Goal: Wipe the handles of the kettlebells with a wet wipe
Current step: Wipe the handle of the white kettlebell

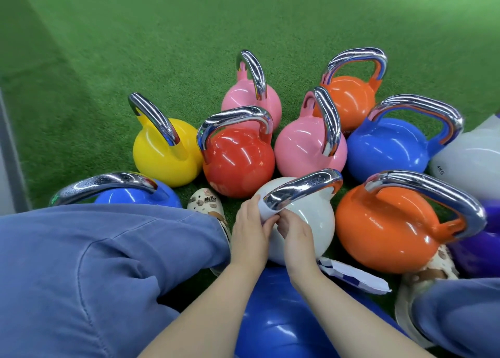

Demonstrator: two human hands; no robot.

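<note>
Both forearms reached in from 6 o'clock. Left hand (250, 230) fingers pinched white wet wipe (263, 213) against near end of chrome handle (303, 188) of white kettlebell (311, 217). Right hand (296, 238) fingers curled, pinching wipe's lower edge. Shoe (205, 202) at 9 o'clock read "Nice". White kettlebell at 3 o'clock (470, 165) marked "4KG". Glossy white ball sat centre on green turf (135, 46).

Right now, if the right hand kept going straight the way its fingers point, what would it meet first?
The right hand points up and left, toward the white wipe wrapped round the lower end of the white kettlebell's handle. It would likely meet that wipe first, right where the left hand pinches it, though depth is unclear.
</note>
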